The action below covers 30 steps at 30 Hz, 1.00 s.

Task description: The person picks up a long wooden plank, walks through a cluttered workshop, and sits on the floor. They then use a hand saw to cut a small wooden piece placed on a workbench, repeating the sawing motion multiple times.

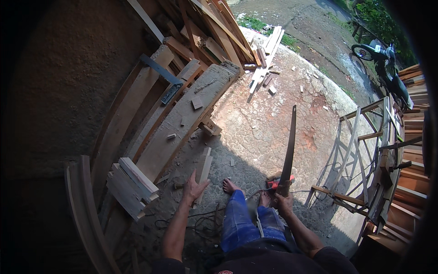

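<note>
My left hand [195,186] is closed around a short wooden piece with a stepped end [205,165], which points away from me beside the workbench. In my right hand [284,203] is a handsaw [289,148], gripped by its handle. Its long dark blade stands out in front of me, tip pointing away and apart from the wood. On the floor close to the saw handle lies a red power tool [275,183], partly hidden behind the blade. A stack of cut wooden pieces [127,186] rests on the near part of the bench, left of my left hand.
The heavy plank workbench [182,114] runs along my left, bearing a try square [160,69] and small offcuts. Planks [214,27] lean behind it. Cords [210,213] trail by my feet. A wooden frame [358,150] stands right; a motorcycle [388,68] is parked beyond.
</note>
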Available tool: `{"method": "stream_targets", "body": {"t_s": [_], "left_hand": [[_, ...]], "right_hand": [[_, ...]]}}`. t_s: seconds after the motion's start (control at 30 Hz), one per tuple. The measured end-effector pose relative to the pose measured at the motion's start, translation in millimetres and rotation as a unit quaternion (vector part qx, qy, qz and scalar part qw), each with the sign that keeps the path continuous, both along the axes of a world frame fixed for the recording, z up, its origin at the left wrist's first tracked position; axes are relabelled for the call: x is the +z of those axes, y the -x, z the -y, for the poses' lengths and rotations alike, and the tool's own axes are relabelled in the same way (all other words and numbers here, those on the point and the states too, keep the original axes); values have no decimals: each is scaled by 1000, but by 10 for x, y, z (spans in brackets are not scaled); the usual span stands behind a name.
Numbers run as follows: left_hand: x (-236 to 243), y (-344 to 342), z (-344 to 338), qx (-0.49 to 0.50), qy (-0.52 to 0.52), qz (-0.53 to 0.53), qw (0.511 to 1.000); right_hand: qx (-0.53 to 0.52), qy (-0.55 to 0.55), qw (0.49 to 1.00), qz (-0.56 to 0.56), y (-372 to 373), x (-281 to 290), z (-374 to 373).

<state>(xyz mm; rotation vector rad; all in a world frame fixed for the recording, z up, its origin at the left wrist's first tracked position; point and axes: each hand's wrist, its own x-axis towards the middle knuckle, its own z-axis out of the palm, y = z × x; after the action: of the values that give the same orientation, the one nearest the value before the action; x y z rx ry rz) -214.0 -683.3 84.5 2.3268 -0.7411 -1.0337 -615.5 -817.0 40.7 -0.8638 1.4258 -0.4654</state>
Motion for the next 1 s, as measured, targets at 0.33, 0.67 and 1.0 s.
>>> {"method": "stream_targets", "body": {"t_s": [0.33,0.67,1.0], "left_hand": [[-1606,1251,1121,264,142,-278,913],[-684,665,1320,96,205,-89,970],[639,-740,-802,284,-60,470,834]], "right_hand": [[8,-45,998,-46,325,144,-215],[44,-130,990,-37,255,56,-188],[138,-77,985,63,-194,10,230]]}}
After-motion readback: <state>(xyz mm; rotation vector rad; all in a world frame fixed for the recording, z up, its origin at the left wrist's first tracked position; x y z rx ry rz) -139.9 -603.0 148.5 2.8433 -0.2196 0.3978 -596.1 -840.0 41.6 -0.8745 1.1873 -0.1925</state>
